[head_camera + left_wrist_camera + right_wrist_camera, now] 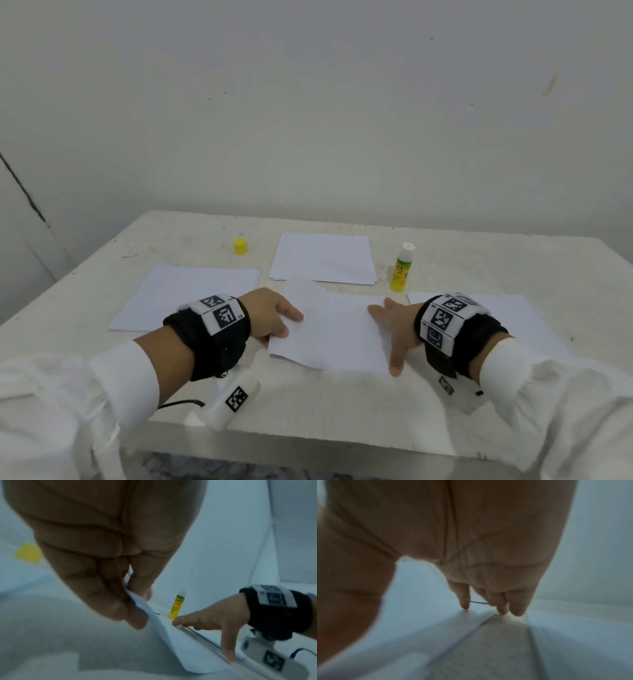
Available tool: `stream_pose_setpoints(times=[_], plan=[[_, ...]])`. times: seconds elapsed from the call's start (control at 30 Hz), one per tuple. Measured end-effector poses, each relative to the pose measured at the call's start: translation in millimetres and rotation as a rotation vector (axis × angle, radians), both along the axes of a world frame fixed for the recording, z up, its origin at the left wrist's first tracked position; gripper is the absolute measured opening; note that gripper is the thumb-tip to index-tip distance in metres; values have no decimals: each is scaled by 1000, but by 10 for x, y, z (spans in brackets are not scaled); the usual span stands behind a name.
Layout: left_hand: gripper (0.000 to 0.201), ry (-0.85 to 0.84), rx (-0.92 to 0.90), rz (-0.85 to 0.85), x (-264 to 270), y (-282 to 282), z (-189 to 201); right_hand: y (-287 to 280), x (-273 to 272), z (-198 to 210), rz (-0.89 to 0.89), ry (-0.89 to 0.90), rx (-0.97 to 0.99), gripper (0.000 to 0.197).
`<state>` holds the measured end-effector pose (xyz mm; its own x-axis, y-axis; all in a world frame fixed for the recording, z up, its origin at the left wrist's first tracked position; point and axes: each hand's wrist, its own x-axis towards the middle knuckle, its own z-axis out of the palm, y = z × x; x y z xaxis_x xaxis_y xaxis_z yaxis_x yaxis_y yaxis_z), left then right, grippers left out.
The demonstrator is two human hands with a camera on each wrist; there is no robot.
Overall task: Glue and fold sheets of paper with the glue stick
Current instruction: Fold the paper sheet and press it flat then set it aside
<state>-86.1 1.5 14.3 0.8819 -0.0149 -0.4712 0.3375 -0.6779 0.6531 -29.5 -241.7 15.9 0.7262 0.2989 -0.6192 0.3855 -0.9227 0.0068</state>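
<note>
Head view: left hand (270, 317) pinches the sheet (337, 334) at its left edge, likely to fold it. Right hand (394, 329) lies flat with fingers spread, pinning the right edge; the uncapped glue (401, 268) stands far right.

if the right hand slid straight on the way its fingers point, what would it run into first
Most likely the left hand, which pinches the far edge of the same sheet. The right hand lies flat, fingers pointing leftward across it; only bare paper shows between them, though depth is hard to judge.
</note>
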Motion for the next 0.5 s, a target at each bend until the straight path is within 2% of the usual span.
stream_pose_setpoints(times=[0.1,0.17,0.23,0.33,0.5], plan=[[34,-166,-50,32,63,208,55,9,66,8,-261,-58,340,77],[34,-217,-125,90,111,370,101,36,105,42,-450,-41,595,52],[34,-246,-187,146,188,490,133,109,149,74,-532,0,711,41],[29,-307,-93,147,422,551,182,296,285,128,-526,-119,679,39],[40,-297,288,11,1002,481,242,640,645,303,-452,-294,395,39]])
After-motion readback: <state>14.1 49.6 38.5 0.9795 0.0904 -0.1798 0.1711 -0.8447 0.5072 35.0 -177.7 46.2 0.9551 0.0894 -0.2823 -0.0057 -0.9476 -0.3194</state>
